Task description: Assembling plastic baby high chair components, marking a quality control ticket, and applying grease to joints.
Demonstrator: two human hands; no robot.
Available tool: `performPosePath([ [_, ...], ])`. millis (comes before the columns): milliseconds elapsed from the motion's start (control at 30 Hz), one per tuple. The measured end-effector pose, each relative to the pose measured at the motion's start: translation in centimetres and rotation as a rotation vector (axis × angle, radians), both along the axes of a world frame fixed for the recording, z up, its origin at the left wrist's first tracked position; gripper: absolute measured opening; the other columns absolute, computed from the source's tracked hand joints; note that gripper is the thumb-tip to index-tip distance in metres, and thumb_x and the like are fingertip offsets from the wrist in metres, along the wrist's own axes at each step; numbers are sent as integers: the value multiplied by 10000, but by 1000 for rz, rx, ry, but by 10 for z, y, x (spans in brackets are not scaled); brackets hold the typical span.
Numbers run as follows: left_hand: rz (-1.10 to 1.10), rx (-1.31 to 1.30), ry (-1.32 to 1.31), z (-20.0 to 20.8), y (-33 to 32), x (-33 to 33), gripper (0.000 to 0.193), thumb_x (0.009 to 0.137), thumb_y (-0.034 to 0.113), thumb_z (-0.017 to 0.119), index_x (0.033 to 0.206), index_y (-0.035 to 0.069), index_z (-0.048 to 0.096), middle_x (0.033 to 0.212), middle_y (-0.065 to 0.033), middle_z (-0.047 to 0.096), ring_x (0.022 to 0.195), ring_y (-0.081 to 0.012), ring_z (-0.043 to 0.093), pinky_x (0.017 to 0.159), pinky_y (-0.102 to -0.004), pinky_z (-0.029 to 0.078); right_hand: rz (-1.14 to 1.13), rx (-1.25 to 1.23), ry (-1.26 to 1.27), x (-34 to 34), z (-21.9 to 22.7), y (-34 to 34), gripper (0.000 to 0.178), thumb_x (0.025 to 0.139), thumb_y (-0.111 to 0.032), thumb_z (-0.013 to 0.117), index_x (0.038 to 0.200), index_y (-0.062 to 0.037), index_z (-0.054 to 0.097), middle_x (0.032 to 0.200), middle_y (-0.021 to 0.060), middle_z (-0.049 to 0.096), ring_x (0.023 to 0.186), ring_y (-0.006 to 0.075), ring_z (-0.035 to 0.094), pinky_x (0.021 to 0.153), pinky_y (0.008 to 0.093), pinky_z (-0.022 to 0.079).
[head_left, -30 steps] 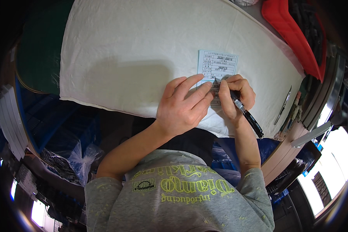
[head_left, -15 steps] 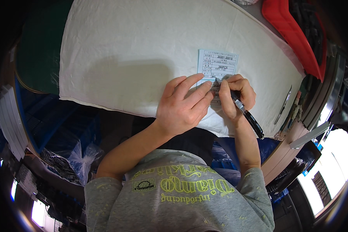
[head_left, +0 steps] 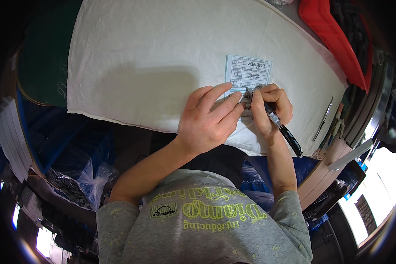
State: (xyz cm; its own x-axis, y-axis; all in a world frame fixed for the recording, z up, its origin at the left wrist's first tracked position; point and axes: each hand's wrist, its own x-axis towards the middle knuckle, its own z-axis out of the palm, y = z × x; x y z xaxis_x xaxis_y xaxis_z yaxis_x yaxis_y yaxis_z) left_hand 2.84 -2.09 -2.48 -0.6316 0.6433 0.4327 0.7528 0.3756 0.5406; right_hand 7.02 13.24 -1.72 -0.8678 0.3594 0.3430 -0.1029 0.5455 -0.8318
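My right hand (head_left: 272,108) is closed around a black pen (head_left: 287,137), its tip resting on a pale blue printed label (head_left: 249,70). That label carries a table of print and lies flat on the white cloth. Below its lower edge, partly covered by my fingers, another printed label (head_left: 247,112) shows. My left hand (head_left: 211,116) lies with its fingers stretched and apart, the fingertips touching the labels beside the pen tip. Nothing is held in it.
The white cloth (head_left: 132,48) covers the table. A thin metal tool (head_left: 323,119) lies near its right edge. At the far right stands a red plastic bin (head_left: 334,39) with dark contents. Blue crates (head_left: 81,149) with clear plastic stand below the table at left.
The pen and my right hand have shifted very slightly to the right along the label. My left hand stays in place.
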Motion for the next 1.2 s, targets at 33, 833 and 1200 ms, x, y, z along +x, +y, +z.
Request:
performPosePath([
  [33,-3,6,-3,0,0,0,205,622,145,670,823,104,666,998,2,616,1041,-205,531,867,-376,371,0,0,0,0,0,0,176,689,43,646,661,-12,481,578,97,546,436,115,473,402,231,361],
  [833,8,1,-5,1,0,0,202,624,149,667,821,104,669,992,6,618,1034,-199,535,875,-371,364,-22,58,-23,0,2,-1,190,678,48,639,647,-24,467,576,94,541,433,119,470,400,235,359],
  [1200,-18,-10,-26,2,0,-1,203,642,150,666,843,119,674,997,6,617,1048,-200,522,864,-366,365,-60,-317,-7,9,6,3,169,761,59,592,702,-17,452,654,91,562,544,94,478,500,225,391],
])
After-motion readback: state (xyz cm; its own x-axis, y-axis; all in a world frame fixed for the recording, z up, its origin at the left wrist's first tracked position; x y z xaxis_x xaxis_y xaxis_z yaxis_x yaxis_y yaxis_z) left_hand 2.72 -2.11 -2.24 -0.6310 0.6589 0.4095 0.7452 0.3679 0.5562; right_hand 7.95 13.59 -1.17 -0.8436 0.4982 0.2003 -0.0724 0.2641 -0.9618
